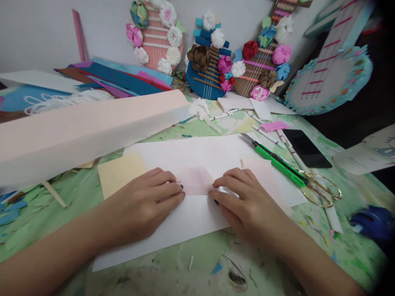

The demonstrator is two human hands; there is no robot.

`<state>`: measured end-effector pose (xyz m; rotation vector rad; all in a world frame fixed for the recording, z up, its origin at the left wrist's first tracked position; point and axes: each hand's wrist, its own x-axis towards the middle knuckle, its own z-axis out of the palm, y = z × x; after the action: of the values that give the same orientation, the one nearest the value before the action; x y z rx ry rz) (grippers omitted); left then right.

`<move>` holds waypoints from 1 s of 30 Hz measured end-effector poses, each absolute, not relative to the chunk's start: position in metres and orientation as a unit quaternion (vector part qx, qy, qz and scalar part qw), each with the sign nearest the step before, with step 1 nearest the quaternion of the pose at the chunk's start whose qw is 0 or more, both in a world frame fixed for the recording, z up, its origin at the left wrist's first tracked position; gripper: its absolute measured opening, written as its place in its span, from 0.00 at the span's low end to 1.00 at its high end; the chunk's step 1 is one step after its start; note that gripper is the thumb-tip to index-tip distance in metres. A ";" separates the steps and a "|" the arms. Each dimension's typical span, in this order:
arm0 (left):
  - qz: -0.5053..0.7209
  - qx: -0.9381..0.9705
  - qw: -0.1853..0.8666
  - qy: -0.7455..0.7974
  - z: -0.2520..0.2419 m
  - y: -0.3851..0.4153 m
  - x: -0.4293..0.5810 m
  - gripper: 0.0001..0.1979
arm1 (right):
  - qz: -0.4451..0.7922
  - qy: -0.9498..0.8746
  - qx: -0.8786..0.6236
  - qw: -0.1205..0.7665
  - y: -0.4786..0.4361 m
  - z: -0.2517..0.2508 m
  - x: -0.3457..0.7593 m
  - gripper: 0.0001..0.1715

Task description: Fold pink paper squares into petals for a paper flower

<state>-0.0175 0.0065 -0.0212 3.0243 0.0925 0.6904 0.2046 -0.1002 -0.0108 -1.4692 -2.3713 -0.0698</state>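
The pale pink thin paper [193, 179] lies on the white sheet [191, 222], with the left hand [146, 203] at its 8 o'clock and the right hand [247, 199] at its 4 o'clock, fingers curled at its edges; I cannot tell whether either hand pinches it. Towards 3 o'clock, the green utility knife [279, 164] lies beside gold-handled scissors [317, 196]

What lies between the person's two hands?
In the head view, a pale pink paper piece lies between the left hand and right hand, over the white sheet.
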 end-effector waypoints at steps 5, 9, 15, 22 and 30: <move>0.219 0.976 0.003 0.018 -0.020 0.007 -0.018 0.10 | -0.013 -0.845 -0.509 0.163 -0.099 -0.011 0.204 0.12; 0.227 0.974 0.007 0.013 -0.021 0.010 -0.019 0.09 | -0.020 -0.838 -0.515 0.179 -0.100 -0.010 0.204 0.12; 0.243 0.970 0.018 0.008 -0.022 0.012 -0.020 0.09 | 0.037 -0.831 -0.499 0.244 -0.101 -0.013 0.208 0.14; 0.254 0.967 -0.005 0.030 -0.026 0.018 -0.024 0.12 | 0.065 -0.788 -0.561 0.245 -0.096 -0.023 0.216 0.28; 0.259 0.962 -0.032 0.076 -0.028 0.023 -0.025 0.11 | 0.059 -0.808 -0.537 0.237 -0.097 -0.021 0.214 0.22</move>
<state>-0.0253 0.0234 -0.0279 3.0872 0.2439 0.8309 0.2139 -0.0973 -0.0206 -1.4715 -2.2138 0.1611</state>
